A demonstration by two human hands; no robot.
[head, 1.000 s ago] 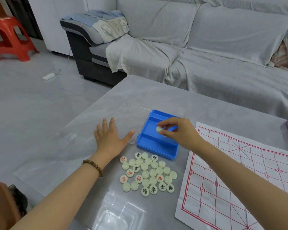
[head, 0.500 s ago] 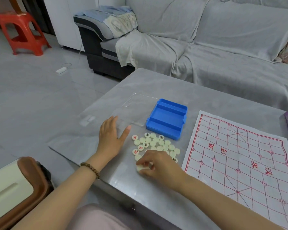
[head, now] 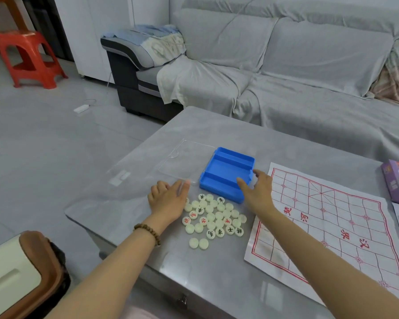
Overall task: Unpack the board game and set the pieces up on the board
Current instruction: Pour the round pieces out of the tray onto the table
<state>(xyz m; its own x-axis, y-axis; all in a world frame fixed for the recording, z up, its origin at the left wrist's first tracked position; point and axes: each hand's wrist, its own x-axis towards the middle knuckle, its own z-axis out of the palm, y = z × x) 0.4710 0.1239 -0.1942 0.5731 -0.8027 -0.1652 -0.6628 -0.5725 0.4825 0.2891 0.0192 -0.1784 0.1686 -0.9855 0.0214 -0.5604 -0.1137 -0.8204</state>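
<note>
楚河汉界 on board (head: pixel 332 229); 車 on piece (head: pixel 220 232)

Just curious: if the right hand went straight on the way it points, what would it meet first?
Most likely the blue tray: the right hand, fingers spread, points at its near right corner. Whether it touches the tray is unclear from this view.

Cluster of cream discs (head: pixel 213 217) beside blue tray (head: pixel 226 163), left of board (head: pixel 332 226).

Soft even daylight, faint tabletop (head: pixel 217 284) glare, wide-angle edge bending.
</note>
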